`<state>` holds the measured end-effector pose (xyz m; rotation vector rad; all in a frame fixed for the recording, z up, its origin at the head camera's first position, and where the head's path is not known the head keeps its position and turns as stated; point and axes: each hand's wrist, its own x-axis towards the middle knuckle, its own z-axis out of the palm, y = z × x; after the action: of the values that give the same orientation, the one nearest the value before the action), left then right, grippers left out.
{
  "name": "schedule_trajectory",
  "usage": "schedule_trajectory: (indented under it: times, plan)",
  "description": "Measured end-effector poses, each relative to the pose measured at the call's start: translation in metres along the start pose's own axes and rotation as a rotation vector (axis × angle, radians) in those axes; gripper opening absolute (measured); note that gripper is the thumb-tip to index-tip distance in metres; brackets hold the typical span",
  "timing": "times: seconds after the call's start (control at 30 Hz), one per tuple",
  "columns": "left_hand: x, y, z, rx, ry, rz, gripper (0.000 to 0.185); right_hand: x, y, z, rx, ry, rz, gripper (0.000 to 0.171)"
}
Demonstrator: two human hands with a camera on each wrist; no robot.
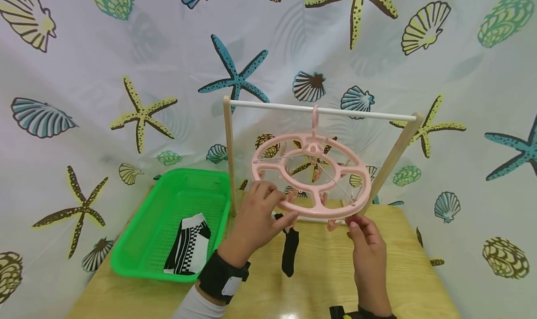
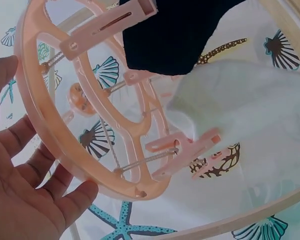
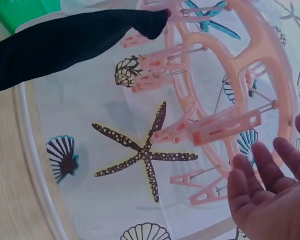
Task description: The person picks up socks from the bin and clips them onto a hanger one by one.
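A pink round clip hanger (image 1: 320, 211) hangs by its hook from a white bar, its ring tilted toward me. My left hand (image 1: 258, 214) touches the ring's near left edge, its fingers spread along the rim in the left wrist view. At the near right edge is my right hand (image 1: 369, 253); in the right wrist view its loosely bent fingers lie beside the rim. A black sock (image 1: 289, 253) dangles from the hanger near my left thumb. Beside that sock, a pale cloth (image 2: 240, 100) shows in the left wrist view, next to a pink clip (image 2: 190, 150).
A green basket (image 1: 138, 216) stands on the wooden table (image 1: 402, 263) at the left, holding black-and-white patterned socks (image 1: 193, 244). The rack has wooden posts (image 1: 228, 151) and a white top bar (image 1: 272, 105). Behind it hangs a curtain (image 1: 176, 53) printed with shells and starfish.
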<state>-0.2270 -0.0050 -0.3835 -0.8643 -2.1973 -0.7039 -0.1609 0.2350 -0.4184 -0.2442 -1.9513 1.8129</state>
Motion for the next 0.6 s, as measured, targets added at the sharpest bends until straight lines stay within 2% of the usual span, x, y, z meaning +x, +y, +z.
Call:
schedule_trajectory:
  times: [0.1,0.2,0.33,0.6]
  plan:
    - [0.001,-0.002,-0.002,-0.009,-0.004,0.013,0.034,0.005,-0.001,0.001,-0.025,-0.093,-0.039,0.036]
    - [0.002,-0.004,-0.003,-0.01,-0.018,0.029,0.035,0.007,0.001,0.002,-0.002,-0.21,-0.079,0.038]
    - [0.001,-0.007,-0.005,-0.002,-0.036,0.034,0.035,0.009,0.004,0.005,0.017,-0.318,-0.11,0.039]
    - [0.004,-0.017,-0.014,-0.057,-0.034,0.048,0.033,0.006,0.009,0.01,-0.003,-0.388,-0.057,0.032]
